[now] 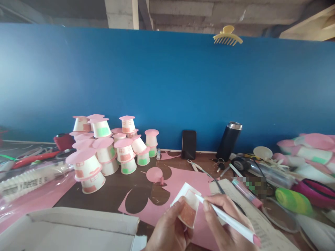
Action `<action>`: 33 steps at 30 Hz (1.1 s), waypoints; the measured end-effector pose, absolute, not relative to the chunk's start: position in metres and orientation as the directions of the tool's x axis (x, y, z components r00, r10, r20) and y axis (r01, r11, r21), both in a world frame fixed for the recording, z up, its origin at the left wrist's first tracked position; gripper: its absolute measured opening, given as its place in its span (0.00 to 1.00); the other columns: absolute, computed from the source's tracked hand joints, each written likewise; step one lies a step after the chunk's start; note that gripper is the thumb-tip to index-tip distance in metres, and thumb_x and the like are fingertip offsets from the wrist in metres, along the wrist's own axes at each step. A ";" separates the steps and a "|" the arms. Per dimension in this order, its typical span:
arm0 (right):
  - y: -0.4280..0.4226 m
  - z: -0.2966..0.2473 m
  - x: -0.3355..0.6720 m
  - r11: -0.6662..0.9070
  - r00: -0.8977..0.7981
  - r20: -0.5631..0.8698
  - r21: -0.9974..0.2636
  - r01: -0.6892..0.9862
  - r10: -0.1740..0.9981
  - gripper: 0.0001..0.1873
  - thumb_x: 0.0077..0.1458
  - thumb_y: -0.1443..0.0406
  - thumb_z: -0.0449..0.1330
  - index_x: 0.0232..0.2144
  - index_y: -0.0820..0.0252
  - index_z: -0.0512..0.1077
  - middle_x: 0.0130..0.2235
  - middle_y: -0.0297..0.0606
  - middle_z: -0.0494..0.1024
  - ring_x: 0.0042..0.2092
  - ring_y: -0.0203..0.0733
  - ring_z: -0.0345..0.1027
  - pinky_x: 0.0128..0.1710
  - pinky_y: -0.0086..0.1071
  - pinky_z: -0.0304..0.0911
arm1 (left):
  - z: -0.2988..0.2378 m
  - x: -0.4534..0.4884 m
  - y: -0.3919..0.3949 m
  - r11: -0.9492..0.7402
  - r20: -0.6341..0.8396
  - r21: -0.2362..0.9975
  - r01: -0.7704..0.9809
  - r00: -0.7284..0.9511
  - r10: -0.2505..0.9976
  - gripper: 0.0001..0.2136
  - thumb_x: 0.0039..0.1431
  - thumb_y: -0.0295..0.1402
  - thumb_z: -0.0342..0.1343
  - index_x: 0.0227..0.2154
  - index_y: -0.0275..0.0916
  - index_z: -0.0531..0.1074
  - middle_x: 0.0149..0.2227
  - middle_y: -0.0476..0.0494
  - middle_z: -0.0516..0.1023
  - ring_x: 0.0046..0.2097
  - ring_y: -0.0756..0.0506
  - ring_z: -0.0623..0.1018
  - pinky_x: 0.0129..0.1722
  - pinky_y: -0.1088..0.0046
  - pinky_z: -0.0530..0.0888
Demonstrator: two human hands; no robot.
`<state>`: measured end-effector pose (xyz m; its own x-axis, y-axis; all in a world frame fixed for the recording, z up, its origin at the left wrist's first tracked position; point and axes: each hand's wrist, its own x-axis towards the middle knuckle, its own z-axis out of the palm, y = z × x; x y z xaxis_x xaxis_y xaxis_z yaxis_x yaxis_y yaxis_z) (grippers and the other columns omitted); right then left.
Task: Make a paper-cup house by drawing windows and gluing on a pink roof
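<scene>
My left hand (pixel 170 226) grips a white paper cup (pixel 192 200) that lies tilted, with a reddish-brown coloured patch (pixel 187 212) on its side. My right hand (pixel 225 219) is closed round a white marker pen (pixel 230 219) with a pink end. The pen's tip is at the cup's upper right side; whether it touches cannot be made out. Beneath both hands lies a sheet of pink paper (pixel 188 176) with round pieces cut out. Just beyond, a pink paper disc (pixel 154 174) rests on the dark table (pixel 110 195).
Decorated cups with pink paper tops (pixel 86 157) stand stacked at the left. An open white cardboard box (pixel 78 230) fills the front left. Against the blue partition (pixel 167 76) are a phone (pixel 188 144) and a black bottle (pixel 228 141). A green pouch (pixel 293 201) lies at the right.
</scene>
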<state>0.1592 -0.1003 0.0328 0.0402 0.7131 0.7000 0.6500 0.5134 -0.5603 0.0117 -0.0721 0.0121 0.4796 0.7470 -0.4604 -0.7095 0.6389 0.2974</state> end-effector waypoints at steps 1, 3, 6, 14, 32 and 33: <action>-0.100 0.033 0.159 0.512 0.042 0.701 -0.560 0.651 0.712 0.02 0.60 0.64 0.57 0.35 0.55 0.70 0.27 0.29 0.74 0.25 0.34 0.68 0.26 0.24 0.65 | 0.013 0.012 -0.072 0.640 -0.460 0.297 -0.709 0.481 0.746 0.09 0.58 0.33 0.61 0.39 0.32 0.73 0.30 0.46 0.80 0.27 0.52 0.76 0.24 0.80 0.66; -0.100 0.033 0.159 0.507 0.049 0.703 -0.559 0.656 0.710 0.02 0.60 0.64 0.57 0.35 0.55 0.70 0.27 0.29 0.74 0.25 0.34 0.68 0.26 0.24 0.66 | 0.013 0.011 -0.071 0.640 -0.455 0.298 -0.709 0.483 0.748 0.10 0.58 0.33 0.61 0.40 0.32 0.73 0.31 0.46 0.80 0.28 0.52 0.76 0.24 0.80 0.67; -0.100 0.034 0.159 0.508 0.049 0.707 -0.552 0.662 0.706 0.03 0.60 0.64 0.57 0.34 0.55 0.70 0.26 0.30 0.74 0.24 0.34 0.68 0.25 0.24 0.66 | 0.012 0.011 -0.071 0.641 -0.453 0.296 -0.708 0.487 0.747 0.11 0.56 0.33 0.63 0.40 0.32 0.73 0.31 0.46 0.79 0.28 0.52 0.76 0.25 0.80 0.67; -0.100 0.035 0.159 0.508 0.040 0.704 -0.550 0.663 0.709 0.03 0.61 0.63 0.57 0.35 0.55 0.70 0.27 0.30 0.75 0.24 0.35 0.69 0.25 0.24 0.67 | 0.009 0.012 -0.071 0.628 -0.450 0.299 -0.719 0.474 0.757 0.10 0.56 0.32 0.63 0.39 0.33 0.74 0.31 0.47 0.79 0.28 0.53 0.75 0.24 0.80 0.67; -0.101 0.033 0.158 0.517 0.004 0.686 -0.552 0.653 0.727 0.04 0.61 0.63 0.56 0.34 0.55 0.70 0.25 0.29 0.72 0.22 0.34 0.66 0.23 0.24 0.65 | 0.008 0.011 -0.071 0.623 -0.446 0.311 -0.718 0.469 0.762 0.13 0.55 0.33 0.64 0.41 0.32 0.74 0.32 0.45 0.79 0.29 0.52 0.76 0.24 0.80 0.67; -0.101 0.034 0.158 0.518 0.001 0.685 -0.552 0.654 0.728 0.04 0.61 0.63 0.56 0.33 0.55 0.70 0.24 0.29 0.72 0.22 0.34 0.66 0.23 0.24 0.65 | 0.008 0.011 -0.071 0.625 -0.446 0.310 -0.716 0.472 0.761 0.13 0.55 0.33 0.64 0.41 0.31 0.74 0.32 0.45 0.79 0.28 0.52 0.75 0.24 0.80 0.66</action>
<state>0.1576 -0.1010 0.0337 0.0014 0.7283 0.6852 0.6541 0.5177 -0.5516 0.0114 -0.0711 0.0078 0.4716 0.7608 -0.4459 -0.7162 0.6254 0.3097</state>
